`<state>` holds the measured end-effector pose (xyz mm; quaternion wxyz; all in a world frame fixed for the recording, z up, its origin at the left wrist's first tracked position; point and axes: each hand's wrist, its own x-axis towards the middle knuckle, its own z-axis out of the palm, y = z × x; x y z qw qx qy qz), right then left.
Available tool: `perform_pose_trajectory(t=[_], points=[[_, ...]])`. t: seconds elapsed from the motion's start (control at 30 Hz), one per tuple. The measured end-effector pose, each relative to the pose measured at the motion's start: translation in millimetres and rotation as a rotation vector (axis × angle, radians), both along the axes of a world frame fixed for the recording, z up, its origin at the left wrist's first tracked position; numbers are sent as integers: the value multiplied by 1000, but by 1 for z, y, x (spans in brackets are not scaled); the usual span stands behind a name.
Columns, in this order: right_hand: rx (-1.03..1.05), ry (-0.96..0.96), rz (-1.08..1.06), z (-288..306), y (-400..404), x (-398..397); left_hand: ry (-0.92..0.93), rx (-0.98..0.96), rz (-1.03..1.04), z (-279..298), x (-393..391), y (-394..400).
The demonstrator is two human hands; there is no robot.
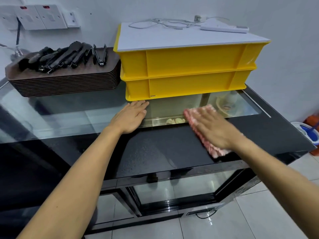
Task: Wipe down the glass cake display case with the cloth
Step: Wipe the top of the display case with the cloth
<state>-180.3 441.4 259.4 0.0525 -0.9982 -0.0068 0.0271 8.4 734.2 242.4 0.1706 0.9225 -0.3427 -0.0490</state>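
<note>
The glass cake display case (164,149) has a black-framed top with a clear glass strip behind it. A pink cloth (195,125) lies on the right part of that top, across the edge between black surface and glass. My right hand (214,128) presses flat on the cloth with straight fingers; both are motion-blurred. My left hand (129,116) rests flat on the glass to the left, fingertips near the lower yellow crate. Food shows faintly through the glass under the cloth.
Two stacked yellow crates (186,69) with a white board, cable and power strip on top stand at the back. A stack of brown trays (65,81) holding black tongs sits back left. A blue-and-white mop bucket (309,133) stands on the floor at right.
</note>
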Motion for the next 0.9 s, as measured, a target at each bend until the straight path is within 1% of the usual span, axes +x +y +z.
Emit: perform_pose_trajectory(t=[0.07,0.13,0.17,0.23,0.3,0.37,0.43,0.5,0.57,0.63,0.67,0.73,0.8,0.9], points=[[42,-2,-194,0,-20,30,-3,-8,7,0,-1,0],[61,3,-256,-1,-4,59,4,-27,10,0,-1,0],[75,13,-239,-1,15,70,11,-40,11,0,0,0],[77,2,-113,-2,63,76,32,-69,15,0,0,1],[67,-17,42,-5,102,56,43,-84,24,-1,0,2],[65,-44,135,-4,113,17,43,-89,41,-2,-2,2],[65,-57,143,-3,93,-16,32,-73,58,-2,-5,0],[18,-59,43,-2,51,-21,10,-46,68,-1,-9,-2],[52,-47,-169,-1,12,0,-1,-31,73,0,-12,-4],[100,-40,-314,0,0,31,-3,-35,80,0,-12,-4],[110,-40,-333,-1,5,48,-2,-40,79,0,-11,-4],[119,-32,-272,-2,34,73,2,-68,80,1,-10,-5],[114,-35,-123,-7,73,76,3,-120,96,2,-9,-4],[102,-57,107,-11,98,34,-22,-170,134,-1,-10,-4]])
